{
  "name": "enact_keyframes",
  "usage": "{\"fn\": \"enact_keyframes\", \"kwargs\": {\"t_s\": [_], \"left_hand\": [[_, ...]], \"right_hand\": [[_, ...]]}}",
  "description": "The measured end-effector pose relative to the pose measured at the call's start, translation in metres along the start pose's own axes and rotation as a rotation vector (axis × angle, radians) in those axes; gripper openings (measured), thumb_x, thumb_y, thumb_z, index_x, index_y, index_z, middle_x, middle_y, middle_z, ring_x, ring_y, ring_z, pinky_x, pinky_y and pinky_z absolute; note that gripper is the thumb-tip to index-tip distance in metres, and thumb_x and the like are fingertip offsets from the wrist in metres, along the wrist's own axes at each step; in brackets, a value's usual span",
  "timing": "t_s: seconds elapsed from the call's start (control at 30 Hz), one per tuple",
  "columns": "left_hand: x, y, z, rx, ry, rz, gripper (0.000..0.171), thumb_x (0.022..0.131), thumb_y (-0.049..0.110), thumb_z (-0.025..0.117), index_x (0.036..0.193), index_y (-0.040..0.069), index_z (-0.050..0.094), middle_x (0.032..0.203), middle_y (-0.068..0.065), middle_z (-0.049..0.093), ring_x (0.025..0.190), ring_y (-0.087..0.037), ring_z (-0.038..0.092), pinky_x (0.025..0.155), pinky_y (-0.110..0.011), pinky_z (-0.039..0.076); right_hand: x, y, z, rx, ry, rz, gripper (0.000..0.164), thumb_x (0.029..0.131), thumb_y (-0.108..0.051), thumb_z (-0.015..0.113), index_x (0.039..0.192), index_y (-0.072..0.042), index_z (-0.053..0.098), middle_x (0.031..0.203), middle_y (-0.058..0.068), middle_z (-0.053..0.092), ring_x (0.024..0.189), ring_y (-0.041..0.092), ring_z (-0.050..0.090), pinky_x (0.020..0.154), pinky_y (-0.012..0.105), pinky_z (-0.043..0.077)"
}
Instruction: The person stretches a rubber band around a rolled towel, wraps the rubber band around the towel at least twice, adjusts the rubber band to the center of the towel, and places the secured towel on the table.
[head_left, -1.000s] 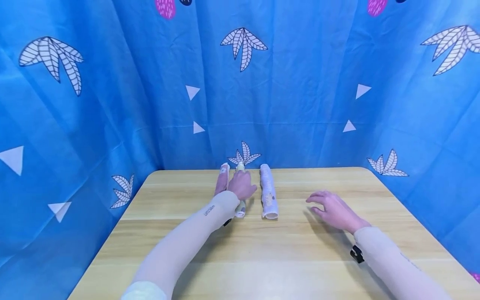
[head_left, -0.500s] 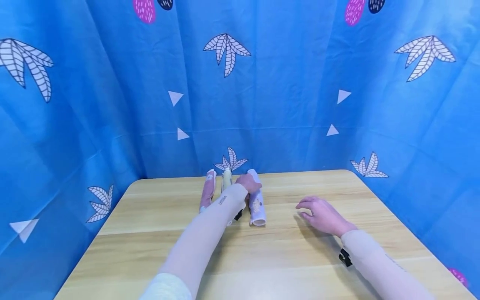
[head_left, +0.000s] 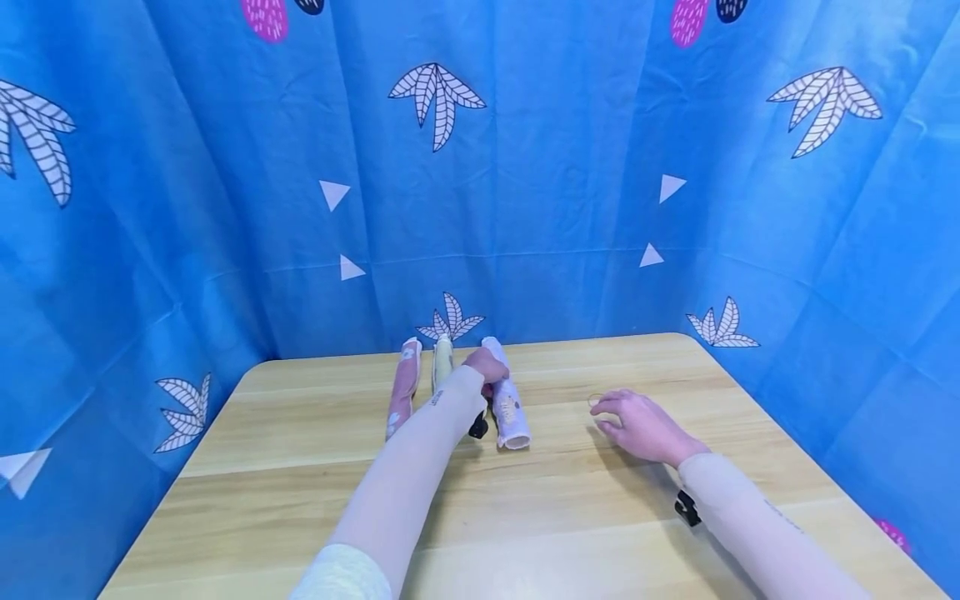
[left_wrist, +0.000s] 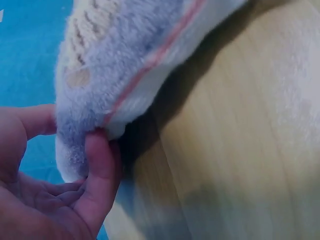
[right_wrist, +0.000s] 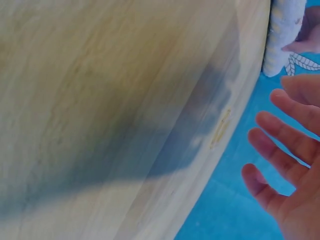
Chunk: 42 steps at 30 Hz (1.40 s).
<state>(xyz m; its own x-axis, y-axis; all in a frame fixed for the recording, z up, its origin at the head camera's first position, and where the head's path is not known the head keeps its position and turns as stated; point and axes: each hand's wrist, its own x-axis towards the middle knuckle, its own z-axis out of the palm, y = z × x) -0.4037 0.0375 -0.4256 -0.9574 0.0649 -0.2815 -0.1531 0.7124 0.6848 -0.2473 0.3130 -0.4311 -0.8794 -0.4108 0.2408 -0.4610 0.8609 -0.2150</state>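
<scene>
My left hand (head_left: 486, 365) grips a rolled lavender towel (head_left: 509, 410) near its far end. In the left wrist view, the thumb and fingers (left_wrist: 100, 160) pinch the end of this fluffy roll (left_wrist: 135, 55), which has a pink stripe along its white edge. To its left lie a rolled yellow-green towel (head_left: 442, 364), partly hidden by my left arm, and a rolled pink towel (head_left: 405, 383). My right hand (head_left: 637, 425) hovers over the right side of the table, fingers loosely bent and holding nothing. A thin yellow loop, like a rubber band (right_wrist: 220, 129), lies just beyond its fingertips.
The light wooden table (head_left: 315, 500) has rounded far corners. A blue curtain (head_left: 525, 208) with leaf and triangle prints hangs right behind its far edge and along both sides. Black wrist cameras (head_left: 687, 507) sit under my sleeves.
My left hand has left the yellow-green towel, moved right and taken hold of the lavender one. The head view has turned a little right. My right hand stays almost where it was.
</scene>
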Motion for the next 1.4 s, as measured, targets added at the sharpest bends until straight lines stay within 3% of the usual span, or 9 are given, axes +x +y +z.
{"fn": "enact_keyframes", "kwargs": {"t_s": [0.1, 0.23, 0.37, 0.47, 0.63, 0.8, 0.93, 1.17, 1.4], "left_hand": [[-0.006, 0.000, -0.005, -0.048, -0.009, -0.011, 0.041, 0.087, 0.017, 0.072, 0.120, -0.003, 0.057, 0.101, -0.017, 0.064, 0.066, -0.023, 0.067, 0.072, -0.037, 0.061], [-0.015, 0.001, -0.009, -0.130, -0.027, 0.024, 0.045, 0.083, 0.016, 0.072, 0.121, -0.002, 0.054, 0.102, -0.016, 0.062, 0.064, -0.020, 0.061, 0.070, -0.036, 0.059], [-0.028, 0.001, -0.011, -0.206, -0.088, 0.093, 0.047, 0.084, 0.016, 0.071, 0.124, -0.001, 0.053, 0.105, -0.016, 0.064, 0.075, -0.023, 0.063, 0.076, -0.040, 0.058], [-0.041, 0.000, -0.012, -0.234, -0.141, 0.152, 0.051, 0.086, 0.018, 0.070, 0.131, 0.001, 0.051, 0.107, -0.016, 0.065, 0.083, -0.025, 0.065, 0.072, -0.038, 0.056], [-0.061, -0.003, -0.015, -0.230, -0.167, 0.241, 0.056, 0.088, 0.019, 0.068, 0.135, 0.002, 0.044, 0.112, -0.018, 0.061, 0.089, -0.029, 0.065, 0.067, -0.035, 0.055], [-0.077, -0.003, -0.021, -0.196, -0.160, 0.295, 0.062, 0.089, 0.023, 0.069, 0.141, 0.004, 0.040, 0.124, -0.016, 0.058, 0.101, -0.029, 0.062, 0.078, -0.042, 0.056], [-0.089, -0.002, -0.028, -0.160, -0.165, 0.354, 0.073, 0.087, 0.025, 0.072, 0.149, 0.009, 0.037, 0.129, -0.013, 0.057, 0.104, -0.027, 0.061, 0.077, -0.040, 0.055], [-0.119, -0.003, -0.042, -0.003, -0.187, 0.487, 0.052, 0.082, 0.021, 0.077, 0.127, 0.011, 0.054, 0.116, -0.007, 0.063, 0.095, -0.020, 0.063, 0.072, -0.033, 0.056], [-0.147, -0.014, -0.046, 0.161, -0.196, 0.511, 0.053, 0.083, 0.026, 0.077, 0.129, 0.014, 0.053, 0.117, -0.004, 0.065, 0.097, -0.014, 0.064, 0.081, -0.030, 0.057]], "right_hand": [[0.000, 0.001, 0.000, 0.003, -0.005, 0.003, 0.024, 0.094, -0.017, 0.069, 0.115, -0.009, 0.073, 0.128, 0.019, 0.066, 0.125, 0.042, 0.057, 0.107, 0.062, 0.040], [0.001, 0.004, 0.001, 0.006, -0.005, 0.002, 0.024, 0.093, -0.016, 0.069, 0.115, -0.008, 0.074, 0.127, 0.020, 0.067, 0.123, 0.043, 0.058, 0.106, 0.062, 0.041], [0.003, 0.008, 0.003, 0.036, -0.004, 0.014, 0.024, 0.093, -0.013, 0.069, 0.116, -0.006, 0.073, 0.126, 0.020, 0.067, 0.122, 0.043, 0.059, 0.106, 0.061, 0.042], [0.005, 0.011, 0.005, 0.071, -0.011, 0.037, 0.025, 0.093, -0.013, 0.068, 0.116, -0.006, 0.073, 0.125, 0.018, 0.068, 0.122, 0.043, 0.059, 0.105, 0.061, 0.042], [0.009, 0.014, 0.010, 0.084, -0.029, 0.060, 0.025, 0.094, -0.014, 0.067, 0.117, -0.006, 0.072, 0.123, 0.015, 0.070, 0.119, 0.041, 0.062, 0.103, 0.060, 0.045], [0.017, 0.014, 0.009, 0.081, -0.044, 0.071, 0.026, 0.094, -0.014, 0.067, 0.116, -0.003, 0.071, 0.119, 0.017, 0.071, 0.111, 0.039, 0.066, 0.095, 0.057, 0.051], [0.026, 0.014, 0.005, 0.063, -0.044, 0.096, 0.026, 0.093, -0.015, 0.069, 0.115, -0.001, 0.072, 0.116, 0.018, 0.071, 0.107, 0.039, 0.067, 0.093, 0.056, 0.053], [0.039, 0.014, 0.003, 0.029, -0.057, 0.135, 0.023, 0.092, -0.015, 0.070, 0.110, -0.002, 0.074, 0.112, 0.019, 0.073, 0.107, 0.041, 0.067, 0.095, 0.059, 0.050], [0.046, 0.014, 0.011, -0.035, -0.111, 0.140, 0.013, 0.088, -0.011, 0.071, 0.097, -0.007, 0.078, 0.102, 0.015, 0.075, 0.095, 0.036, 0.070, 0.086, 0.056, 0.055]]}}
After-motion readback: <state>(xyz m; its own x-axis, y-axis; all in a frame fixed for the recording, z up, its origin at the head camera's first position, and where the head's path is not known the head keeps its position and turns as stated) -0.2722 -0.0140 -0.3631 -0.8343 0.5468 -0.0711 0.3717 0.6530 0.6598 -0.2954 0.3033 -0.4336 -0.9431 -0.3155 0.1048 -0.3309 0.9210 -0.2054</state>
